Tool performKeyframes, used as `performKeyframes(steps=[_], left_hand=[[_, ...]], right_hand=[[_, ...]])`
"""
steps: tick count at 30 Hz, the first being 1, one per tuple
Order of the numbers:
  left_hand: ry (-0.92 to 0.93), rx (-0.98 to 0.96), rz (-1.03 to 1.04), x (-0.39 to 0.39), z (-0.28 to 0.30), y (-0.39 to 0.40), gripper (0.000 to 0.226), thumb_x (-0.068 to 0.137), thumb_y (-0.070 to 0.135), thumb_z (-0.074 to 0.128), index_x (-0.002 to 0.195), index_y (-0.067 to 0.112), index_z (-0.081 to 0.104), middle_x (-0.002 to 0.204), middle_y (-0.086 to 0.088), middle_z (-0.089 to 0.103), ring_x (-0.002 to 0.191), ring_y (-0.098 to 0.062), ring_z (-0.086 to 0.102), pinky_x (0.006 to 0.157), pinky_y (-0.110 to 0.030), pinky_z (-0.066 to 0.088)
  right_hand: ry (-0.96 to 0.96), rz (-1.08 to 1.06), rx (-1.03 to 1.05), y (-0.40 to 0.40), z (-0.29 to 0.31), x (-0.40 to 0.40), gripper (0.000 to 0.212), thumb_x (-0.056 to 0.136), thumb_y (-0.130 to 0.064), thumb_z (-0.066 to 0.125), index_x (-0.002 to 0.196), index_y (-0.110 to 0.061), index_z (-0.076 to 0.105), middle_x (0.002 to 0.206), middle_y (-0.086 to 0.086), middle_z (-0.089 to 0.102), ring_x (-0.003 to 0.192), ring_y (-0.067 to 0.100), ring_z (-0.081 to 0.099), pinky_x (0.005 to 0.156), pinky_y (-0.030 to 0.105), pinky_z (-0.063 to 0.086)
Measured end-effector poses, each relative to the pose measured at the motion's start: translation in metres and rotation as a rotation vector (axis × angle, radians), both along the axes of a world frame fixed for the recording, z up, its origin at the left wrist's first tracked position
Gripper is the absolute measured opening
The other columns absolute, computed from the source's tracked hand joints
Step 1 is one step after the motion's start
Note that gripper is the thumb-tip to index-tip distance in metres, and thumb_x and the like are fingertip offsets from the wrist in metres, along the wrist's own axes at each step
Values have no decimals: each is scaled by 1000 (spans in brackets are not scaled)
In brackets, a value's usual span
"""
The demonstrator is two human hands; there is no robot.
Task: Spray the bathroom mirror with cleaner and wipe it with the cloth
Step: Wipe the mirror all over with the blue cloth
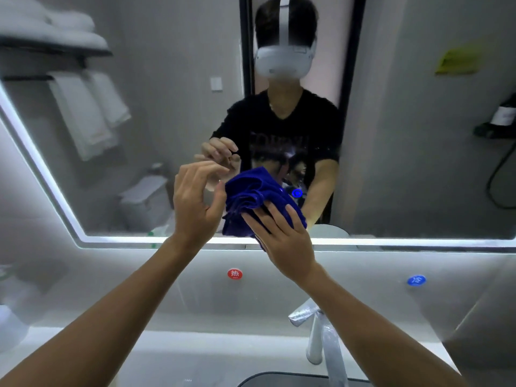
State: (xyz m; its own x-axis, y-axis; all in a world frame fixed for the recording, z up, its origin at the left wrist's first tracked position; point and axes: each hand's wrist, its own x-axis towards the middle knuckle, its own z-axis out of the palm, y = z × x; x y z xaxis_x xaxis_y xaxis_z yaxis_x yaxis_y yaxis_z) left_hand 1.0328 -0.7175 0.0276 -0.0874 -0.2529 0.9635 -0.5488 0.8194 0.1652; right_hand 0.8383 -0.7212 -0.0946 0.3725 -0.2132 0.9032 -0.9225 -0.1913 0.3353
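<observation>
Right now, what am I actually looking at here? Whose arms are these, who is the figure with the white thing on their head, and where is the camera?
There is one picture, taken by a camera worn on a person's head, looking forward and down. The two bare arms are that person's own. The figure ahead is their reflection in the bathroom mirror, and the white headset is the camera rig, seen reflected. The right hand presses a bunched blue cloth flat against the glass near its lit lower edge. The left hand hovers beside the cloth, fingers curled, holding nothing. Below are a tap, red and blue hot and cold stickers, and the sink rim. No spray bottle is in view.
</observation>
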Motion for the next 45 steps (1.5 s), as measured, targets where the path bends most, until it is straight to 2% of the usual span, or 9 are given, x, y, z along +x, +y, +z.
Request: performKeyframes(steps=[8,15,20,22,25,29,32,40,45], left_hand=[[-41,1,-55,-45,-7,5,14,85,5,57,95,0,67,96,-12,68,95,-25,57,83,-40,45],[-31,18,-75,-76,-12,2,13,85,3,58,94,1,67,96,-10,68,95,-23,56,79,-47,47],[-17,-13,-98,-93,-13,2,12,84,2,58,91,-1,67,93,-11,68,94,-20,55,79,-46,47],[-19,-21,-107,-101,-14,3,12,82,0,58,90,-2,67,92,-11,68,93,-20,55,79,-44,46],[-17,-56,-135,-120,-12,4,12,82,-3,58,90,-2,68,91,-10,67,95,-13,51,83,-32,43],[-59,-87,-207,-150,-8,10,14,81,-5,58,90,-2,68,92,-13,67,94,-19,54,87,-29,42],[-124,-86,-245,-157,-12,16,14,84,0,56,91,-2,68,93,-14,68,95,-20,55,89,-29,43],[-124,-31,-159,-118,-30,13,17,86,2,56,94,0,71,100,-10,69,98,-25,58,87,-39,46],[-187,-99,-146,-112,3,7,21,88,8,58,102,4,72,112,-10,68,109,-27,57,95,-46,44]], right_hand=[[204,-23,55,21,-20,-87,55,97,-17,59,149,-29,46,146,-6,55,141,17,42,120,40,25],[213,-67,38,49,-28,-177,63,98,-20,60,155,-28,34,149,-3,46,143,21,35,121,42,24],[180,-134,15,70,-20,-246,65,91,-26,72,149,-26,44,144,1,51,139,26,37,118,45,28],[148,-161,9,76,-10,-268,62,95,-31,67,151,-26,42,143,3,51,137,29,38,116,48,30],[155,-160,32,81,6,-286,59,98,-32,62,152,-24,40,144,5,51,138,30,41,116,50,31],[152,-159,27,79,7,-285,58,97,-29,65,150,-24,43,147,6,50,140,30,39,121,49,24],[127,-173,-4,76,2,-281,62,94,-28,68,150,-26,42,149,6,49,141,30,41,120,51,26],[123,-128,-41,51,12,-209,53,93,-36,67,144,-29,53,151,5,48,142,28,42,118,50,25],[-21,-143,-95,33,63,-159,57,97,-38,61,150,-31,41,156,4,39,145,28,38,116,53,30]])
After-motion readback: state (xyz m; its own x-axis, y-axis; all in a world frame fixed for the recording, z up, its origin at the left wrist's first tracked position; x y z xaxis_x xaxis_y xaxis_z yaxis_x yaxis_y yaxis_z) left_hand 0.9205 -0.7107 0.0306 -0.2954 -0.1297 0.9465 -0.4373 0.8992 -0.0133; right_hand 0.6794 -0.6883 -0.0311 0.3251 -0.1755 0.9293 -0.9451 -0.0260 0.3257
